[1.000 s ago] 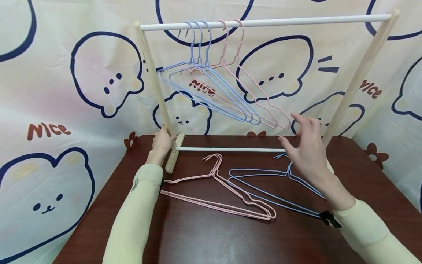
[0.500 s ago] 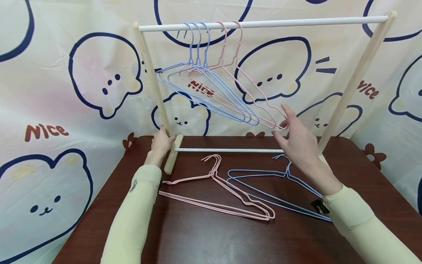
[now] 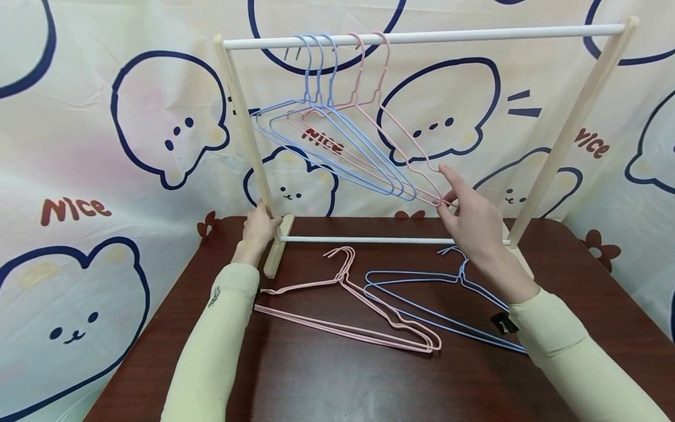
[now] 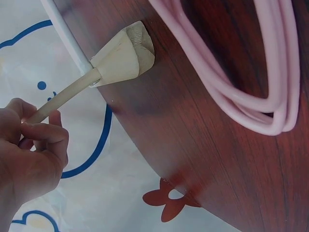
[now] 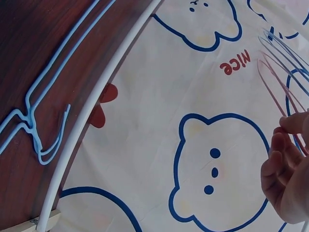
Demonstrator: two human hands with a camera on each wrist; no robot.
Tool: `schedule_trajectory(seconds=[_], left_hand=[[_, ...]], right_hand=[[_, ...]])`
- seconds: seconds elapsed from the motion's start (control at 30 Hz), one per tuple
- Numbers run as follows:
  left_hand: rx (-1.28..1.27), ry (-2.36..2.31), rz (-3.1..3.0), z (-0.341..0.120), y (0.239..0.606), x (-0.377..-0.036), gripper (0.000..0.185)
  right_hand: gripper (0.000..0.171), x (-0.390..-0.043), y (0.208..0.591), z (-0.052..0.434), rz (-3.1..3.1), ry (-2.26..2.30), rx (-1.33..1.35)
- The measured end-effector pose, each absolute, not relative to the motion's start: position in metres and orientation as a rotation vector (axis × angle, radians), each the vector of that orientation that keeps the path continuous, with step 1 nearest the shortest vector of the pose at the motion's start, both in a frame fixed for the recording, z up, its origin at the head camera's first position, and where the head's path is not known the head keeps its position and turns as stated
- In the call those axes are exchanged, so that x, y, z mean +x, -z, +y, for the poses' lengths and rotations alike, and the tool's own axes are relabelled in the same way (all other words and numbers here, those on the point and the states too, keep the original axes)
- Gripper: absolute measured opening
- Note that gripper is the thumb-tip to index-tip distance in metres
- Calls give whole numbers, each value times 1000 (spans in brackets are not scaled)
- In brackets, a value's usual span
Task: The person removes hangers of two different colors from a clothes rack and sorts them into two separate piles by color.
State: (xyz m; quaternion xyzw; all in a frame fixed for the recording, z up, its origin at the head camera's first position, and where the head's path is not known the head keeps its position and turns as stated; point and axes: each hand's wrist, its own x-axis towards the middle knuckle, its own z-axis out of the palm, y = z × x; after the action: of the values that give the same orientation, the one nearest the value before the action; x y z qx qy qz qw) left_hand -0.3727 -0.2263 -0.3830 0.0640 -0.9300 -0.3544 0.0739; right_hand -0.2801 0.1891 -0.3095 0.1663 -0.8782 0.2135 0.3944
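My left hand (image 3: 255,231) grips the left post (image 3: 245,129) of a small hanger rack near its foot; in the left wrist view the fingers curl round that post (image 4: 67,96). My right hand (image 3: 477,225) pinches the lower right corner of the outermost pink hanger (image 3: 403,133), which hangs by its hook from the white top rod (image 3: 474,35). Beside it hang another pink hanger and three blue hangers (image 3: 320,64). In the right wrist view, the right hand (image 5: 289,174) partly hides the pink wire.
Pink hangers (image 3: 345,275) lie stacked on the dark wooden table (image 3: 327,387), in front of the rack. Blue hangers (image 3: 462,271) lie to their right, partly under the right forearm. A lower white rod (image 3: 369,240) joins the rack's feet. A printed cloth (image 3: 158,234) stands behind.
My right hand has moved left to the outermost pink hanger, and its thumb and fingers have closed on the corner. The left hand has stayed on the post.
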Motion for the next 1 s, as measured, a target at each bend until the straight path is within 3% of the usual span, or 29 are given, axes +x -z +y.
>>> schedule_trajectory(seconds=[1.0], left_hand=[[187, 1072, -2786, -226, 385, -374, 49]], right_hand=[[57, -268, 307, 195, -1992, -607, 482]])
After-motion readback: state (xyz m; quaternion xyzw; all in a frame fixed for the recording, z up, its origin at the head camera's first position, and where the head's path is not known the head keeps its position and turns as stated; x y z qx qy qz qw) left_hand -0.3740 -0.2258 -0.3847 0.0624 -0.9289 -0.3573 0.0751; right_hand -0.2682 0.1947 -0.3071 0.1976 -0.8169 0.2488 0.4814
